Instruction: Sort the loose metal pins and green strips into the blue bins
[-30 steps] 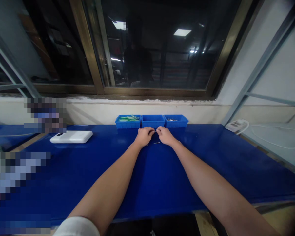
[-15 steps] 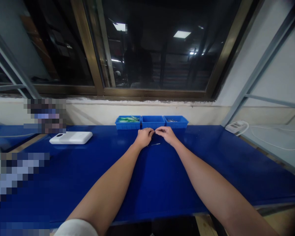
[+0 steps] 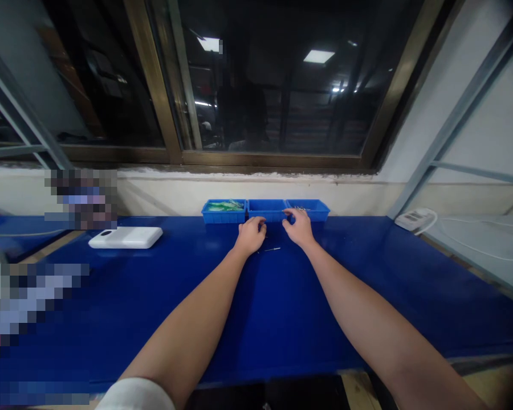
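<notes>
Three blue bins stand in a row at the table's back edge. Green and clear items fill the left bin (image 3: 224, 217), the middle bin (image 3: 267, 216) shows nothing inside, and small metal parts lie in the right bin (image 3: 318, 215). My right hand (image 3: 298, 226) is just in front of the right bin, thumb and fingers apart, with nothing visible between them. In front of the middle bin, my left hand (image 3: 252, 234) has curled fingers; whether it holds something small is hidden. A thin metal pin (image 3: 272, 249) lies on the blue table between my wrists.
A white power bank (image 3: 126, 237) lies on the left of the table. On the right, a white power strip (image 3: 414, 219) with a cable rests by a grey metal frame (image 3: 438, 136). A window (image 3: 282, 162) is behind the bins.
My hands have parted. The right one has moved away to the right and its fingers have opened; the left one stays nearly where it was.
</notes>
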Action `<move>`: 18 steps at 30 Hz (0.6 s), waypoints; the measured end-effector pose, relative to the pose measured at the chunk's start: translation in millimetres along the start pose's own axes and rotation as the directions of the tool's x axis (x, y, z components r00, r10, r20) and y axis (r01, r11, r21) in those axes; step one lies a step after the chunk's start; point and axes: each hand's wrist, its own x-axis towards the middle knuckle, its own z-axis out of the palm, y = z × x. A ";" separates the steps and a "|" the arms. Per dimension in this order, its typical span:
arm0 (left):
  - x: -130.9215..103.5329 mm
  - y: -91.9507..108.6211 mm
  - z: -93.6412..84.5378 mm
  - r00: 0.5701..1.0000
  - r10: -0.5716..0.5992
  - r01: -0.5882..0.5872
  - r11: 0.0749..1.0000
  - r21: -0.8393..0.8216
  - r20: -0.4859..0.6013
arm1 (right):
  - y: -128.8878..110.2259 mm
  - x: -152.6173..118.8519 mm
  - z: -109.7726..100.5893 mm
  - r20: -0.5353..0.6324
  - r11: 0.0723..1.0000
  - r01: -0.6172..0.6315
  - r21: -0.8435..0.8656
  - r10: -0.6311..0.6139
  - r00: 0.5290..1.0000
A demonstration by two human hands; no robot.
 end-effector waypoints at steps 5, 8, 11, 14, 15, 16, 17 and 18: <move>0.7 -0.3 1.0 1.000 -0.021 0.021 1.000 -0.010 0.005 | 4.3 1.8 0.3 0.018 0.994 -0.038 -0.098 0.040 0.999; 1.2 -1.1 2.4 0.999 -0.052 0.052 0.998 -0.026 0.007 | 6.6 1.0 0.3 0.042 0.987 -0.090 -0.134 0.096 0.994; 1.2 -1.3 3.0 0.998 -0.063 0.063 0.998 -0.032 0.013 | 9.1 -0.4 2.3 0.096 0.983 -0.104 -0.154 0.120 0.988; 1.3 -2.1 3.2 0.998 -0.061 0.062 0.997 -0.039 0.015 | 11.9 -0.1 4.3 0.093 0.989 -0.083 -0.123 0.094 0.991; 1.5 -2.7 3.3 0.998 -0.061 0.061 0.997 -0.042 0.018 | 12.8 0.4 4.3 0.069 0.992 -0.073 -0.107 0.081 0.994; 1.8 -3.4 3.4 0.998 -0.061 0.062 0.997 -0.046 0.022 | 13.7 1.1 3.9 0.038 0.994 -0.063 -0.092 0.067 0.997; 2.1 -4.1 3.6 0.998 -0.063 0.064 0.997 -0.050 0.026 | 14.3 1.8 3.1 0.007 0.995 -0.054 -0.079 0.055 0.998; 2.4 -4.7 3.7 0.997 -0.066 0.068 0.996 -0.055 0.030 | 14.5 2.4 2.1 -0.020 0.997 -0.047 -0.066 0.046 0.999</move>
